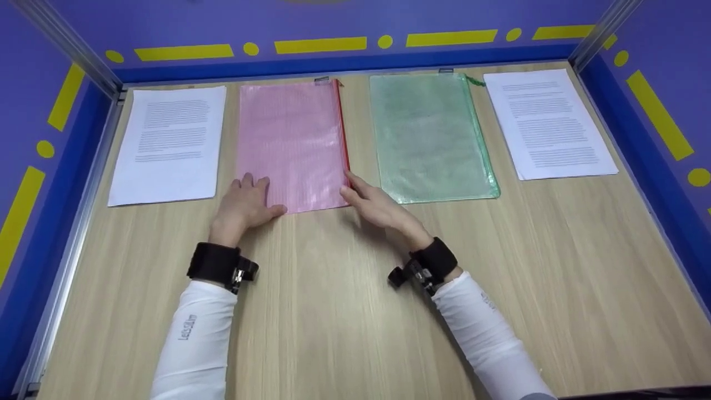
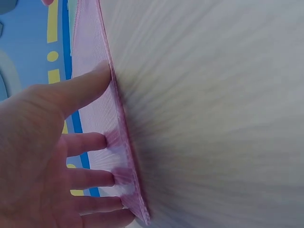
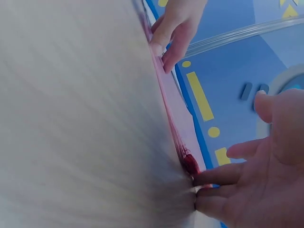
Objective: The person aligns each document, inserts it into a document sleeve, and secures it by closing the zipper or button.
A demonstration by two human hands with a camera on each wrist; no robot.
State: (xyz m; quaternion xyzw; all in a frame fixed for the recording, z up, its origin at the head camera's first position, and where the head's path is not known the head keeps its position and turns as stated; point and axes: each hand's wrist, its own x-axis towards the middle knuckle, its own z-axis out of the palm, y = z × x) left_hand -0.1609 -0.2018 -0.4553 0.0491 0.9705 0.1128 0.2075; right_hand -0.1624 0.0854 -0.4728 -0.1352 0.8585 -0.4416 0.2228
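A pink zip document bag with a red zipper along its right side lies flat on the table. My left hand rests at its lower left corner, fingers spread and thumb on the bottom edge, as the left wrist view also shows. At the lower right corner is my right hand, its fingers extended beside the zipper. In the right wrist view, the fingertips come down by the red zipper end, while the thumb is raised off the bag.
A green zip document bag lies to the right of the pink one. Printed paper stacks sit at the far left and far right. Blue-purple partition walls enclose the wooden table at the back and sides.
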